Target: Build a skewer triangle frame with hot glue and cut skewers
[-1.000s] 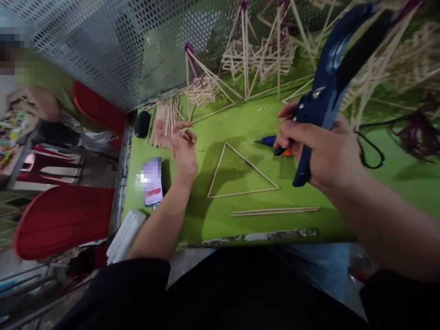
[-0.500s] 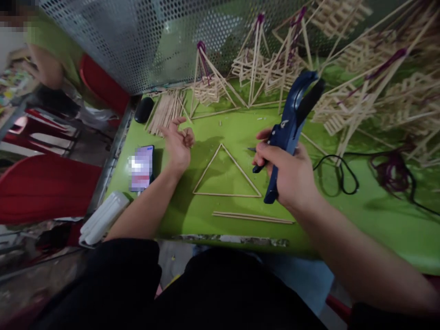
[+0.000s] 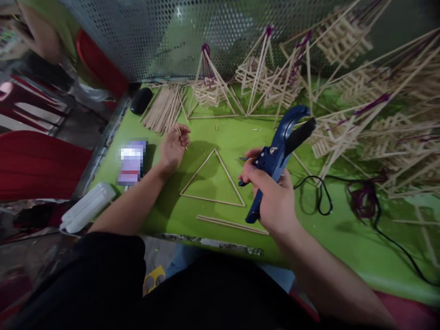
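My right hand (image 3: 271, 188) is wrapped round a dark blue cutter-like tool (image 3: 271, 160), held above the green table (image 3: 343, 247). A thin dark pointed tip sticks out to the left past its fingers. My left hand (image 3: 175, 146) has curled fingers near the lower end of a pile of thin wooden sticks (image 3: 161, 110); whatever is between its fingers is too small to make out. Between the hands lies a triangle of sticks (image 3: 228, 177). Loose sticks (image 3: 233, 224) lie side by side below it, nearer the table's front edge.
Stick pyramids with purple ties (image 3: 209, 91) stand along the back and right. A phone (image 3: 132, 162), a white object (image 3: 88, 207) and a black mouse (image 3: 141, 101) are on the left. Dark cord (image 3: 321, 197) lies right. A seated person (image 3: 44, 32) is at upper left.
The view has shifted. My right hand has lowered the blue tool a little towards the triangle. The fingers of my left hand, spread before, have curled in beside the stick pile.
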Motion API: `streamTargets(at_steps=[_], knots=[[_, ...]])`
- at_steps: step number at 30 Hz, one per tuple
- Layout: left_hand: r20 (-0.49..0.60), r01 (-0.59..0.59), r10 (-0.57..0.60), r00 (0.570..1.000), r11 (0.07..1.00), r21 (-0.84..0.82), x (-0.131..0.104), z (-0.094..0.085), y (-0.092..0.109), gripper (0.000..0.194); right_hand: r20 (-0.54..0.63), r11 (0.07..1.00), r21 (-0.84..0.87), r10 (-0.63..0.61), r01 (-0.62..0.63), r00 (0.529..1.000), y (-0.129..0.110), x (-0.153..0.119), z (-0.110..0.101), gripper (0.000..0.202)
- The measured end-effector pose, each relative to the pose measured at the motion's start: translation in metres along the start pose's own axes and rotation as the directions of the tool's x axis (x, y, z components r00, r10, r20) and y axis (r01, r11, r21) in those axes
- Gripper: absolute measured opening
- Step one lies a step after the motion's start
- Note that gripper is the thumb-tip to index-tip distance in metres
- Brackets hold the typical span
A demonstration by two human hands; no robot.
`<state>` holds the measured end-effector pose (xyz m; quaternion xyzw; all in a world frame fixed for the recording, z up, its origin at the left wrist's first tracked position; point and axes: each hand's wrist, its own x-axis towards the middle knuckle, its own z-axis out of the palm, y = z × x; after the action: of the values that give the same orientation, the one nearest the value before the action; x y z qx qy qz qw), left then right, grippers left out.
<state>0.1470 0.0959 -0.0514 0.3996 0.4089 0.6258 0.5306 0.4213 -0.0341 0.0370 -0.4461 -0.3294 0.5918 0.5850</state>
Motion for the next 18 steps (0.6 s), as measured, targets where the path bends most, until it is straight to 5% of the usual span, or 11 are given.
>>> streamTargets(at_steps=[5, 13, 18], knots=[[-0.064, 0.084, -0.087, 0.994, 0.996, -0.037, 0.006, 0.002, 0.01, 0.032, -0.008, 0.999, -0.012, -0.051, 0.051, 0.999, 0.0, 0.002, -0.002, 0.029], [0.164, 0.06, -0.033, 0.986, 0.985, -0.164, -0.009, 0.008, 0.05, 0.019, -0.059, 0.977, -0.138, -0.171, 0.161, 0.984, 0.009, 0.018, -0.006, 0.032], [0.202, 0.114, -0.089, 0.975, 0.987, -0.114, -0.011, 0.006, 0.051, 0.017, -0.091, 0.99, -0.127, -0.081, 0.069, 0.992, 0.007, 0.021, -0.013, 0.03]])
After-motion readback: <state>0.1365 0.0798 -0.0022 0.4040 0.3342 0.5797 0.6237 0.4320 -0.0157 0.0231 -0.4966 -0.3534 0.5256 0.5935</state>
